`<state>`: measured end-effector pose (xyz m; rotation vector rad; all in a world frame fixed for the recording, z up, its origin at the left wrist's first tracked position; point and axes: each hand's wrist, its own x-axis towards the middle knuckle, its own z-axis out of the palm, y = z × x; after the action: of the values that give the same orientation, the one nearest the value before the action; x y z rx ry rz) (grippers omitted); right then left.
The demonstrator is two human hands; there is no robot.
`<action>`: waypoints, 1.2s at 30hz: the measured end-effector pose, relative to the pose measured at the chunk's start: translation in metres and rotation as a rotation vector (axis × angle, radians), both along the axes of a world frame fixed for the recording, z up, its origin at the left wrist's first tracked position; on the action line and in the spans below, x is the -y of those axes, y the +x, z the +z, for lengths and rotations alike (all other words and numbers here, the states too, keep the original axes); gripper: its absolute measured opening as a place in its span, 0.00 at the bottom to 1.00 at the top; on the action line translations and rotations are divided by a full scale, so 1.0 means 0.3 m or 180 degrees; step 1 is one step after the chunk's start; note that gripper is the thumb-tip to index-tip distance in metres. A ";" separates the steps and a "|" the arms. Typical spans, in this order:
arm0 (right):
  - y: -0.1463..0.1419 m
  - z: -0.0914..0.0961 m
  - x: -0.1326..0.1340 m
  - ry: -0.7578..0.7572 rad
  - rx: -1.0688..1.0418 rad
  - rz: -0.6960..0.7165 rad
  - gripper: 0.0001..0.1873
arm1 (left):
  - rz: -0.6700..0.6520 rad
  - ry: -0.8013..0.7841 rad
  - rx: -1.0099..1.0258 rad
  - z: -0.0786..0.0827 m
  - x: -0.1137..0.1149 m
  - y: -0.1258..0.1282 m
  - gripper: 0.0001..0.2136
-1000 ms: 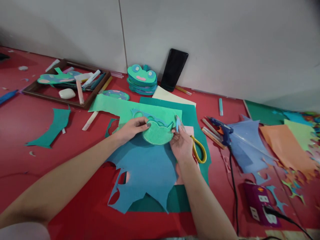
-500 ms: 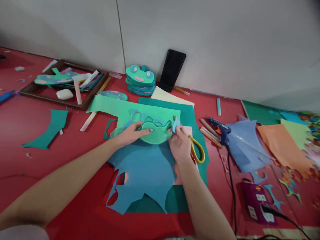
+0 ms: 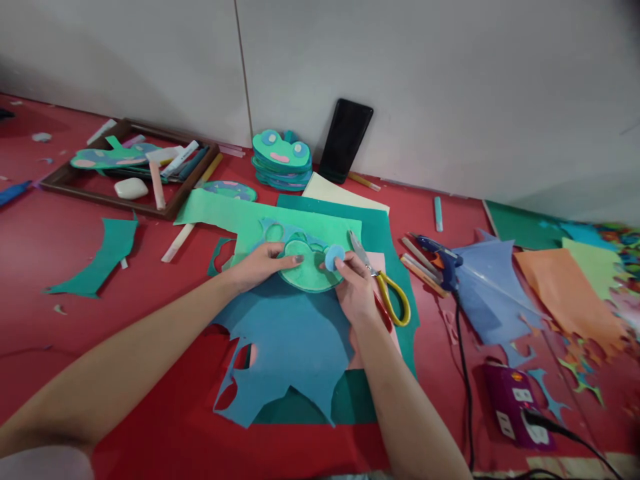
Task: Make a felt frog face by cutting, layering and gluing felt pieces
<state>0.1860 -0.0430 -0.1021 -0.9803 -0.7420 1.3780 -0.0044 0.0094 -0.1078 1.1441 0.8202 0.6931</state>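
My left hand (image 3: 263, 267) grips the left side of a green frog-head cutout (image 3: 310, 275), thumb on top. Between thumb and fingers, my right hand (image 3: 357, 287) pinches a small light-blue disc (image 3: 335, 258) over the cutout's upper right. Beneath both hands lie a bright green sheet (image 3: 320, 223) and a blue sheet (image 3: 285, 347) with cut-out edges. Just right of my right hand rest yellow-handled scissors (image 3: 393, 293), blades partly apart.
Finished frog faces (image 3: 281, 157) are stacked by the wall, beside a leaning phone (image 3: 346, 140). A wooden frame (image 3: 107, 200) with markers lies at left. To the right are a glue gun (image 3: 440, 257), its cord, a purple power socket (image 3: 517, 403) and coloured scraps.
My right hand has brought the blue disc left over the cutout and turned it face up. The scissors' blades have come into fuller view. My left hand keeps its hold.
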 end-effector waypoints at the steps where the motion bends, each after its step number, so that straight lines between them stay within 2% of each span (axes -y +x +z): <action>1: 0.000 -0.001 -0.002 0.0008 0.0010 -0.0019 0.06 | 0.0012 0.0024 -0.0015 0.002 0.000 0.001 0.16; 3: 0.002 -0.004 -0.005 0.0038 0.0032 -0.0078 0.06 | 0.0073 0.0177 -0.0252 0.011 0.002 0.006 0.16; 5: 0.004 -0.007 -0.006 0.0070 0.0085 -0.0138 0.06 | 0.0135 0.0547 -0.0615 0.023 0.005 0.014 0.15; 8: 0.007 -0.013 -0.007 0.0115 0.0265 -0.0181 0.06 | 0.0314 0.1447 -0.1099 0.032 0.011 0.025 0.15; 10: 0.006 -0.018 -0.006 0.0182 0.0470 -0.0156 0.06 | 0.0629 0.2101 -0.1335 0.032 0.018 0.026 0.18; 13: 0.003 -0.023 -0.006 0.0325 0.1029 -0.0184 0.09 | 0.1156 0.3202 -0.1859 0.031 0.034 0.023 0.11; 15: -0.001 -0.021 -0.006 0.0366 0.1591 -0.0249 0.10 | 0.1142 0.3863 -0.2207 0.031 0.048 0.024 0.05; 16: -0.002 -0.019 -0.006 0.0380 0.1872 -0.0262 0.11 | 0.0963 0.4058 -0.2315 0.031 0.055 0.026 0.04; 18: -0.005 -0.014 -0.006 0.0417 0.2305 -0.0208 0.11 | 0.0507 0.4157 -0.2396 0.030 0.067 0.034 0.05; 20: -0.004 -0.012 -0.007 0.0459 0.2510 -0.0159 0.12 | 0.0316 0.4069 -0.2370 0.031 0.073 0.042 0.06; 21: -0.003 -0.012 -0.007 0.0463 0.2539 -0.0161 0.12 | 0.0403 0.4017 -0.2329 0.032 0.073 0.045 0.06; 24: 0.006 -0.018 -0.008 0.0425 0.2490 -0.0193 0.12 | 0.1051 0.3835 -0.2211 0.037 0.066 0.043 0.05; 26: 0.010 -0.020 -0.007 0.0425 0.2484 -0.0158 0.12 | 0.1235 0.3686 -0.2244 0.033 0.056 0.038 0.06; 32: -0.004 -0.013 -0.003 0.0579 0.2896 0.0003 0.11 | 0.0484 0.3171 -0.2465 -0.008 0.023 0.029 0.11; 34: -0.008 -0.013 -0.005 0.0807 0.3106 -0.0217 0.10 | 0.0349 0.3171 -0.2623 -0.008 0.025 0.029 0.08; 36: -0.007 -0.012 -0.005 0.1013 0.3319 -0.0793 0.10 | 0.0340 0.3280 -0.2906 0.002 0.034 0.032 0.05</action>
<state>0.1839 -0.0415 -0.1056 -1.4597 -1.4834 0.4268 0.0051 -0.0007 -0.1073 2.4601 1.3361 0.6801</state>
